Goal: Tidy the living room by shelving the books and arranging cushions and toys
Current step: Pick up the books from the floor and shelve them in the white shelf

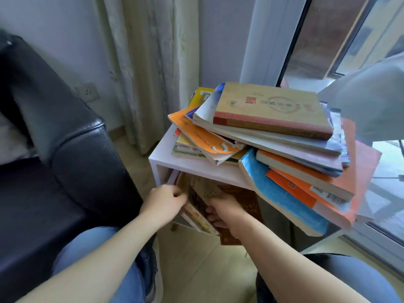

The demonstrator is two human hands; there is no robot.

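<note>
A white shelf (166, 159) stands between a black sofa (65, 138) on the left and a window (341, 40) on the right. A loose pile of books (273, 132) covers its top. In the compartment below, the left hand (166, 200) pinches leaning books (194, 215), and the right hand (225, 209) grips a tan book (205, 189).

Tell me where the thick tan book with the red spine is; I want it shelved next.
Head view, right of centre: the tan book lies flat on top of the messy pile on the white shelf unit, beside the window.
</note>
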